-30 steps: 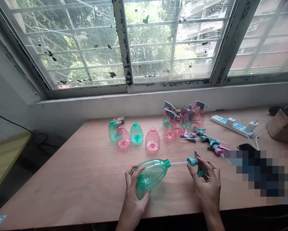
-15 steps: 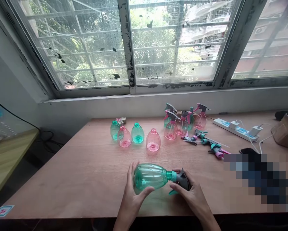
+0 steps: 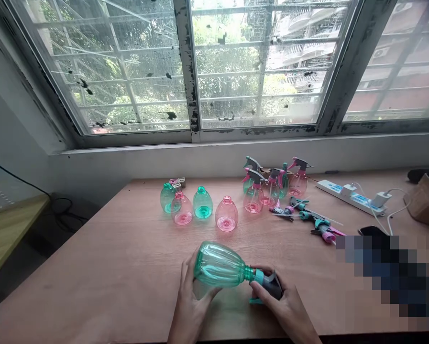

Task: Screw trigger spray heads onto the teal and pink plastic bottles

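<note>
A green see-through spray bottle [image 3: 219,265] lies sideways in the air between my hands, its base to the left and raised a little. My left hand [image 3: 196,291] cups the base, with the thumb underneath and the fingers partly hidden behind it. At the neck, my right hand [image 3: 282,298] grips the black and teal trigger sprayer [image 3: 271,285], thumb on the near side of the collar. The sprayer's teal trigger points down toward me. Beyond the hands stand headless bottles: a pink bottle [image 3: 226,215], another pink bottle [image 3: 182,210] and two green ones.
Several bottles with spray heads [image 3: 253,193] stand at the back. Loose trigger sprayers [image 3: 318,222] lie right of them. A white power strip [image 3: 350,197] with plugs and a brown box [image 3: 427,200] are at the right. Small cubes [image 3: 177,184] sit at the back left.
The bottle's base has tipped up and shifted slightly left, with the neck now lower. Both hands keep their hold. The view has shifted a little.
</note>
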A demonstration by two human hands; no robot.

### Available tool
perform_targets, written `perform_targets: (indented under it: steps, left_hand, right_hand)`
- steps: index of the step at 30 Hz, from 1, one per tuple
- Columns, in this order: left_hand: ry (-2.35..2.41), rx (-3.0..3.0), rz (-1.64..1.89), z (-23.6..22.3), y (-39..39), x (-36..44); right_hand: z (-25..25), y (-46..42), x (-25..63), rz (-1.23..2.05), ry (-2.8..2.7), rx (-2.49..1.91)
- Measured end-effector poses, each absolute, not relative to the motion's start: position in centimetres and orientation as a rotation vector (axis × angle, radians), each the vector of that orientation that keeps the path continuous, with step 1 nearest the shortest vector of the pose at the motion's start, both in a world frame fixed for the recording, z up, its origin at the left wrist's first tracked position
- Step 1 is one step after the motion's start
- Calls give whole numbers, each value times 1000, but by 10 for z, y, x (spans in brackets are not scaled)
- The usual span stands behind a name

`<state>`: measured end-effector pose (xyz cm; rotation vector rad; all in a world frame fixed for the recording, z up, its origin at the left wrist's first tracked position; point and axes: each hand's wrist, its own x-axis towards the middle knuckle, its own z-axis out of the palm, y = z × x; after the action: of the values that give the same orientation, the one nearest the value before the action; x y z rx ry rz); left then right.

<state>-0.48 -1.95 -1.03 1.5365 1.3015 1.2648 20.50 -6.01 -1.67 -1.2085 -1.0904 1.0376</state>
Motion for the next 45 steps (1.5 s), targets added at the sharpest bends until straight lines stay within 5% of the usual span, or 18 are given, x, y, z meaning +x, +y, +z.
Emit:
perform_targets:
  steps: [45]
  left_hand:
    - [1296,1419,1157,-3,-27,-5]
  right_hand:
    - [-14,-56,206,1125,-1055,-1227]
